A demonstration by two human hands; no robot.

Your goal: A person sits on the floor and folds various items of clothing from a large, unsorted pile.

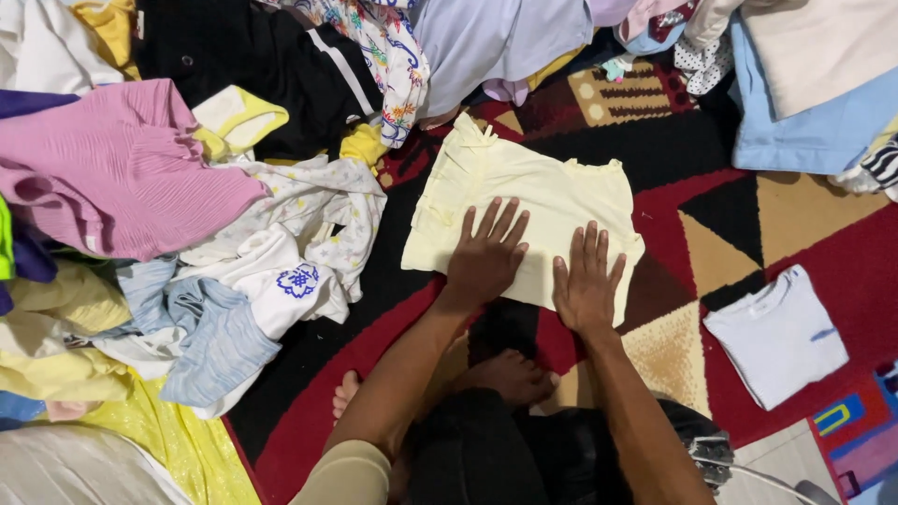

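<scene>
left hand [486, 254] flat, fingers spread, on pale yellow garment [552, 192] mid-frame | right hand [586, 281] flat beside it, fingers loosely together | folded white shirt [776, 337] lower right | clothes pile [187, 234] left

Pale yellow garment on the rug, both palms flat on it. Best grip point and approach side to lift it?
Probably the far corners of the pale yellow garment, coming from above at its top edge. It lies flat and spread on the rug, and that edge is uncovered. The left hand and right hand press its near half, so the near edge is largely covered.
</scene>
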